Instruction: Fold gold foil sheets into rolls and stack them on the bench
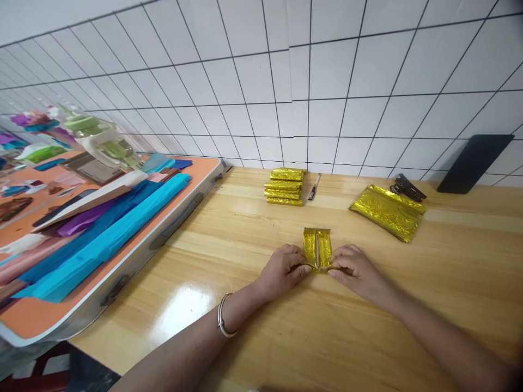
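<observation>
A small piece of shiny gold foil paper (324, 246) lies on the wooden table in front of me, its two sides folded in so that a narrow gap runs down the middle. My left hand (288, 267) pinches its near left corner between thumb and fingers. At the near right corner, my right hand (352, 267) pinches the same foil paper. Beyond the hands sits a stack of folded gold foil pieces (284, 187), with a pen (314, 187) beside it. A pile of flat gold foil sheets (388, 213) rests to the right.
A black clip (407, 187) touches the foil pile's far edge. A dark flat panel (474, 164) leans on the tiled wall (335, 71). On the left, an orange-topped table (38, 322) bears coloured paper rolls (110, 234), a cardboard box (92, 167) and a green-lidded bottle (104, 142).
</observation>
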A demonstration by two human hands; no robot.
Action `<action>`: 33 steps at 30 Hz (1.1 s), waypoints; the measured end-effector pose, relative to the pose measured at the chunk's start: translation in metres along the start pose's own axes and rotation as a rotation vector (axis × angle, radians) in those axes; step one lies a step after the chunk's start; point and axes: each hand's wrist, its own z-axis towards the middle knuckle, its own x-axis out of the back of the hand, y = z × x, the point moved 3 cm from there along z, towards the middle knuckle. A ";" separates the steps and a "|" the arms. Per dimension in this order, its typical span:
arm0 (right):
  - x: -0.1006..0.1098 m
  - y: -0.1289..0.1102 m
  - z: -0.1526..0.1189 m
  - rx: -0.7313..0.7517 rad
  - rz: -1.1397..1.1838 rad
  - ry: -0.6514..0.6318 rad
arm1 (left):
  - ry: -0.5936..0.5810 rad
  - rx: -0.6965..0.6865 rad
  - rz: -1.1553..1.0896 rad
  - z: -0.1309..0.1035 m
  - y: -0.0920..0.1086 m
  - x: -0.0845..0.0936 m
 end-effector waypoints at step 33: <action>0.000 0.003 -0.002 -0.033 0.050 -0.071 | -0.057 -0.081 -0.010 -0.002 -0.013 -0.001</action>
